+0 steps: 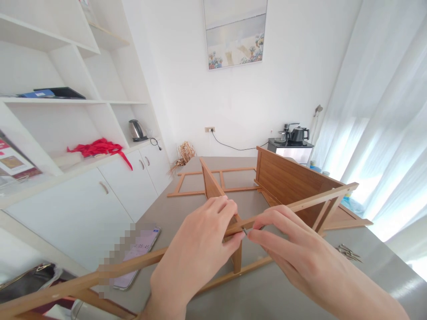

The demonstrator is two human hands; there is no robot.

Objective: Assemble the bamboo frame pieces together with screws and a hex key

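Note:
My left hand (196, 244) is closed around the long wooden rail (308, 201) of a ladder-like frame, where it meets the end of a narrow wooden board (213, 180). Between thumb and fingertips, my right hand (300, 251) pinches a small metal screw (246, 231). Its tip is at the rail's side by the joint; whether it has entered a hole I cannot tell. The board stands on edge between this rail and a second frame (190, 192) lying farther back. Several loose screws (348, 252) lie in a pile right of my right hand.
A wide wooden panel (293, 178) stands on the grey table (376, 266) at right. A phone (148, 240) lies left, partly under the rail. White cabinets (126, 182) line the left side. A black kettle (299, 134) stands on a small cabinet behind, beside the curtain (383, 111).

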